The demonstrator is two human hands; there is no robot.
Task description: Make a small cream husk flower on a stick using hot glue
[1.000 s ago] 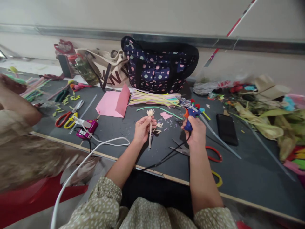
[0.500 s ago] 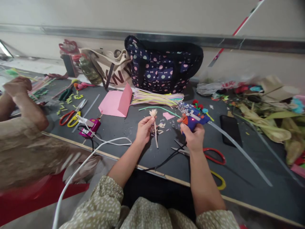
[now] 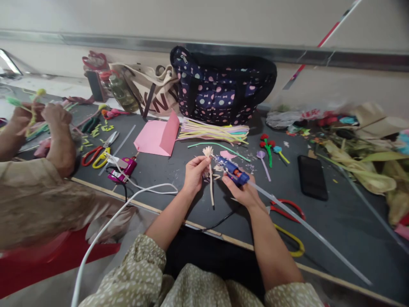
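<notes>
Between the fingertips of my left hand (image 3: pixel 195 174) is a cream pipe-cleaner flower (image 3: pixel 208 152), its petals up and its stem hanging down. My right hand (image 3: pixel 243 189) is wrapped round a blue hot glue gun (image 3: pixel 232 169), with a long clear glue stick (image 3: pixel 297 217) sticking out of its back. The gun's nozzle end points left, close to the flower; whether the two touch I cannot tell. Small cream scraps lie below. Under my right wrist are red-handled scissors (image 3: pixel 289 209) and a yellow scissor handle (image 3: pixel 295 247).
A pipe-cleaner bundle (image 3: pixel 212 131), folded pink paper (image 3: pixel 152 138) and a dark patterned bag (image 3: pixel 220 91) are behind my hands. Small finished flowers (image 3: pixel 267 149), a phone (image 3: pixel 312 177) and dry husks (image 3: pixel 367 166) lie right. Left are a purple power box (image 3: pixel 123 169), scissors (image 3: pixel 101 152) and a co-worker's hands (image 3: pixel 56 117).
My right hand has brought the glue gun left and down, toward the flower, uncovering small flowers on the table. My left hand still pinches the flower. The co-worker's hands have moved right.
</notes>
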